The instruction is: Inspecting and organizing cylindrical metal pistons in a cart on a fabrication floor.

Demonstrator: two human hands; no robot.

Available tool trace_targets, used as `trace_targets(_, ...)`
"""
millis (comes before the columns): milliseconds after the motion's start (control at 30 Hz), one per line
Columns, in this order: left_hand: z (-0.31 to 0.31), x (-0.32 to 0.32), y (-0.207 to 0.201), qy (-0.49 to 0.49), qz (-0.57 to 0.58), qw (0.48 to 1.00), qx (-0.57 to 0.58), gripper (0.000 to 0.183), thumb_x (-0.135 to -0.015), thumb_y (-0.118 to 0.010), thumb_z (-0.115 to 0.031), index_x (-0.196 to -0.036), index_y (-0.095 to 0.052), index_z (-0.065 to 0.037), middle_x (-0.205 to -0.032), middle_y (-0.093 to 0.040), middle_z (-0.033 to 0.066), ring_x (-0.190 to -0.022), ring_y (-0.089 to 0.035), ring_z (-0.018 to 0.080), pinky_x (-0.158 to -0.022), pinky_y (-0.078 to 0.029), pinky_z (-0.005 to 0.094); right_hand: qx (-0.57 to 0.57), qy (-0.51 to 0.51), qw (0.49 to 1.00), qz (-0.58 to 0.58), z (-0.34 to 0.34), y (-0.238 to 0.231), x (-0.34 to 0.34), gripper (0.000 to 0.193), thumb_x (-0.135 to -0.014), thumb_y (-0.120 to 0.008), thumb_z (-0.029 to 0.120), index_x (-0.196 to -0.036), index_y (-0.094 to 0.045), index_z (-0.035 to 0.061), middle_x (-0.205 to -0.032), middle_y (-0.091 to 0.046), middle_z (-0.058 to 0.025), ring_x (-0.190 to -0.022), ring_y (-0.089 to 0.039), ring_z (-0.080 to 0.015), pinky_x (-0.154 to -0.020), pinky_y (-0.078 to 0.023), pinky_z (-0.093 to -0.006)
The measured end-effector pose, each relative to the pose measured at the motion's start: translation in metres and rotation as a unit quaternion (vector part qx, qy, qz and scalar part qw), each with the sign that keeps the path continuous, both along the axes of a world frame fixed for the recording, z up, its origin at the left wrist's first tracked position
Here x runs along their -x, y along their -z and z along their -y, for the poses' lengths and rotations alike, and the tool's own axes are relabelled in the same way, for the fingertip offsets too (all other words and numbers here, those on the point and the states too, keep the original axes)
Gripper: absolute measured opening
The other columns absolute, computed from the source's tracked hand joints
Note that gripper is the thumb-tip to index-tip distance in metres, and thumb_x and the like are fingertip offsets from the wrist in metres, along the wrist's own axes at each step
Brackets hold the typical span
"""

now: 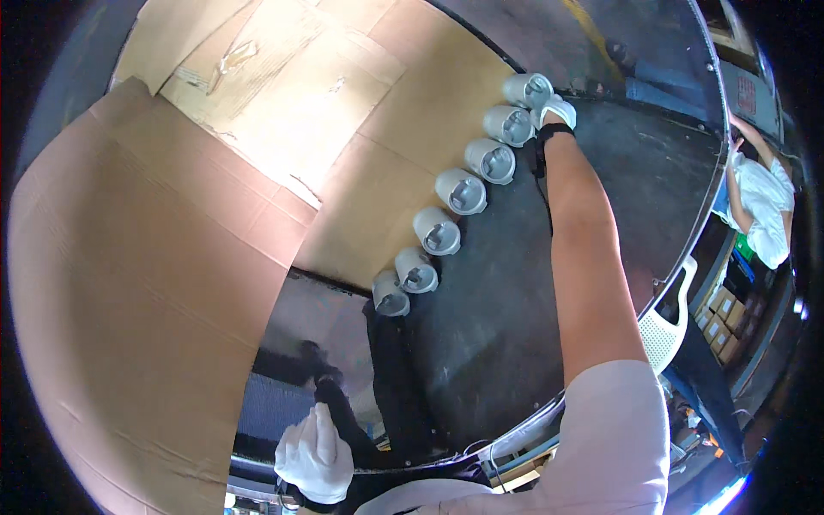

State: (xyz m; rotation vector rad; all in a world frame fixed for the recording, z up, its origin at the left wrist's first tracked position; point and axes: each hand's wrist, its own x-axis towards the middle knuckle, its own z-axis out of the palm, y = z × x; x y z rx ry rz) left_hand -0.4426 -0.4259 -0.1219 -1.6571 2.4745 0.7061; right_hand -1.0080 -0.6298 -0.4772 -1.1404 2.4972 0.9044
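Head view: right hand [556,111] reaches the end grey cylinder [518,88], fingers' hold unclear; left hand [315,455] has bunched fingers.

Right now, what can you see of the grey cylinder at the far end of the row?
The grey cylinder looks like metal, smooth-walled, with a hollow open end showing darker shapes inside. It appears to lie on its side, opening toward the right, at the edge of the brown cardboard. The white-gloved right hand is at its near side, seemingly touching; exact contact is hidden.
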Motion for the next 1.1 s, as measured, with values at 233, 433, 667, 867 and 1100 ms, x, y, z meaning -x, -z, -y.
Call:
trace_targets(233,-0.002,0.005,-0.003,-0.008,0.001,0.999,0.052,0.040,-0.073,-0.069,-0.002,-0.113,-0.066,-0.006,-0.087,-0.067,0.0066,-0.069,-0.062,0.0282,-0.061,-0.050,0.0401,0.050,-0.045,0.997,0.031,-0.012,-0.060,0.025,0.053,-0.074,-0.075,0.042,-0.111,-0.069,0.0049,-0.118,-0.067,-0.0227,-0.112,-0.063,-0.0384,-0.095,-0.052,-0.0428)
trace_targets(433,-0.011,-0.004,-0.016,-0.025,-0.006,0.998,0.062,0.036,-0.077,-0.069,-0.010,-0.113,-0.065,-0.008,-0.086,-0.067,0.0074,-0.072,-0.063,0.0283,-0.068,-0.052,0.0409,0.068,-0.153,0.972,0.167,0.019,-0.210,-0.066,0.039,-0.084,-0.073,0.025,-0.115,-0.062,0.0025,-0.108,-0.071,-0.0191,-0.094,-0.069,-0.0280,-0.075,-0.055,-0.0383)
trace_targets(667,-0.026,-0.014,-0.017,-0.019,0.032,0.998,0.048,0.033,-0.084,-0.062,-0.021,-0.114,-0.066,-0.008,-0.086,-0.069,0.0067,-0.079,-0.067,0.0244,-0.074,-0.053,0.0386,0.239,0.277,0.707,0.606,-0.040,-0.369,-0.160,0.043,-0.099,-0.057,0.043,-0.120,-0.063,0.0053,-0.096,-0.069,-0.0047,-0.073,-0.060,-0.0123,-0.067,-0.050,-0.0273)
trace_targets(867,-0.039,-0.022,-0.013,0.001,-0.014,0.996,0.089,0.028,-0.085,-0.059,-0.021,-0.106,-0.070,-0.006,-0.078,-0.068,0.0067,-0.075,-0.066,0.0229,-0.069,-0.051,0.0386,0.105,0.202,0.760,0.608,-0.174,-0.434,-0.217,0.042,-0.098,-0.059,0.039,-0.120,-0.063,0.0031,-0.095,-0.071,-0.0097,-0.062,-0.062,-0.0129,-0.054,-0.051,-0.0246)
trace_targets(1100,-0.053,-0.048,-0.007,0.024,-0.051,0.988,0.146,0.023,-0.080,-0.063,-0.020,-0.097,-0.069,-0.006,-0.071,-0.065,0.0073,-0.070,-0.065,0.0246,-0.065,-0.050,0.0404,-0.020,0.354,0.710,0.609,-0.220,-0.349,-0.264,0.021,-0.096,-0.061,0.021,-0.101,-0.064,0.0011,-0.082,-0.069,-0.0111,-0.055,-0.061,-0.0210,-0.048,-0.048,-0.0294)
